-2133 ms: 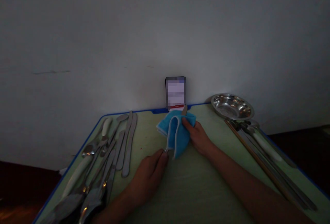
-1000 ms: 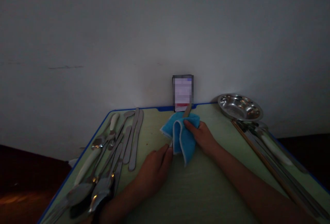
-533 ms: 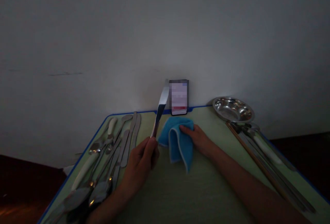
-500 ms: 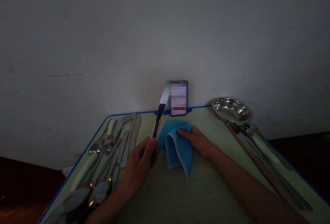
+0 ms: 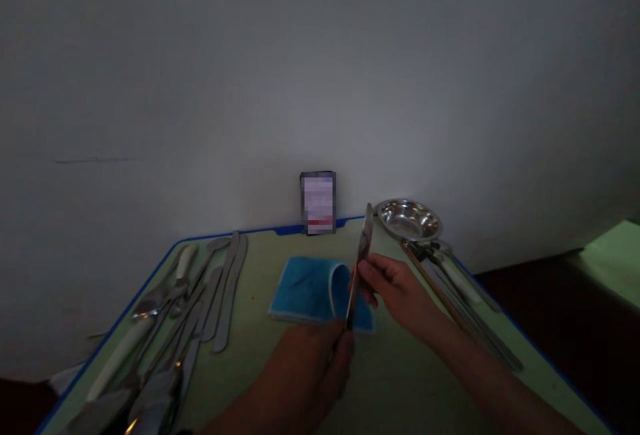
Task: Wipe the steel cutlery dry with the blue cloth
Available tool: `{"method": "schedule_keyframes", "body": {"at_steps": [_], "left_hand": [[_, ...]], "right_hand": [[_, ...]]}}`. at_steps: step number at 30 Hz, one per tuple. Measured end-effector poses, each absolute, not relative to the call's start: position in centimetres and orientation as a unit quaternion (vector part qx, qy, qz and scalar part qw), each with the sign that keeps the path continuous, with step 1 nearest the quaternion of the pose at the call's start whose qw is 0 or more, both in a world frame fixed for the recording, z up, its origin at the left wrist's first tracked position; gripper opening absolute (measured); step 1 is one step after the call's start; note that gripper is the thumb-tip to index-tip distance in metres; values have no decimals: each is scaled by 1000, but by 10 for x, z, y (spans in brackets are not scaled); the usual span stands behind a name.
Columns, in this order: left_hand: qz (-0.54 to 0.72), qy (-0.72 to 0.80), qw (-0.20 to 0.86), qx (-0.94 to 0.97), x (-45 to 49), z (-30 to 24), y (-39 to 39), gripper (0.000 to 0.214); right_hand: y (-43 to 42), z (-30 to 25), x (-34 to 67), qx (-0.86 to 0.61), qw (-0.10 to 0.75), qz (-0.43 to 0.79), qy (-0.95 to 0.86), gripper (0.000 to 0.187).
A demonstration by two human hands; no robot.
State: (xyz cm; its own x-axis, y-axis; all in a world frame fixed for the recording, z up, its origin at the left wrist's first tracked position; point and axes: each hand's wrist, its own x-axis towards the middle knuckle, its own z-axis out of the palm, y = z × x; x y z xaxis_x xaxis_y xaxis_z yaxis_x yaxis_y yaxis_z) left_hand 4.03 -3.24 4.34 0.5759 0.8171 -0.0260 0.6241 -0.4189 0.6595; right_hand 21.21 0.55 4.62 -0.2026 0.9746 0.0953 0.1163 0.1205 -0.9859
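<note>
A metal table knife (image 5: 363, 243) is held upright above the table, its tip pointing at the wall. My left hand (image 5: 317, 361) is closed round its lower end. The fingers of my right hand (image 5: 395, 285) pinch the knife about halfway up. Behind and below the knife lies a blue cloth (image 5: 307, 288) with a pale edge, folded flat on the table, one corner curled over. The right hand's fingertips partly cover the curled corner; I cannot tell whether they touch it.
On the left side of the green table (image 5: 250, 381) lie several knives (image 5: 231, 295), forks and spoons. A phone (image 5: 319, 205) leans on the wall. At right are a steel bowl (image 5: 410, 220), chopsticks (image 5: 435, 281) and more cutlery (image 5: 460, 281).
The knife has moved right and is now gripped by both hands. My right hand has let go of the blue cloth, which now lies on the table. The view has shifted right.
</note>
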Motion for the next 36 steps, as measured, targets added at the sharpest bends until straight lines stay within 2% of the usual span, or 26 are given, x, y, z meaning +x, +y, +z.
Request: {"method": "schedule_keyframes", "body": {"at_steps": [4, 8, 10, 13, 16, 23, 25, 28, 30, 33, 36], "left_hand": [[113, 403, 249, 873, 60, 52, -33, 36], [155, 371, 126, 907, 81, 37, -17, 19], [175, 347, 67, 919, 91, 23, -9, 19], [182, 334, 40, 924, 103, 4, -3, 24], [180, 334, 30, 925, 112, -6, -3, 24], [177, 336, 70, 923, 130, -5, 3, 21], [186, 353, 83, 913, 138, -8, 4, 33], [182, 377, 81, 905, 151, -14, 6, 65], [165, 383, 83, 905, 160, -17, 8, 78], [138, 380, 87, 910, 170, -17, 13, 81], [137, 370, 82, 915, 176, -16, 18, 82]], "right_hand": [[-2, 37, 245, -519, 364, 457, -623, 33], [-4, 24, 275, -597, 258, 311, -693, 32], [-4, 20, 285, -621, 213, 249, -712, 31], [-4, 19, 296, -635, 163, 206, -727, 28], [1, 19, 303, -645, 145, 216, -718, 27], [20, 17, 311, -663, 135, 181, -714, 25], [17, 21, 321, -668, 154, 162, -710, 26], [5, 27, 351, -678, 230, 120, -687, 27], [-2, 25, 377, -686, 279, 64, -669, 25], [-7, 10, 413, -680, 314, 14, -662, 27], [-4, -9, 430, -679, 336, 64, -650, 36]]}}
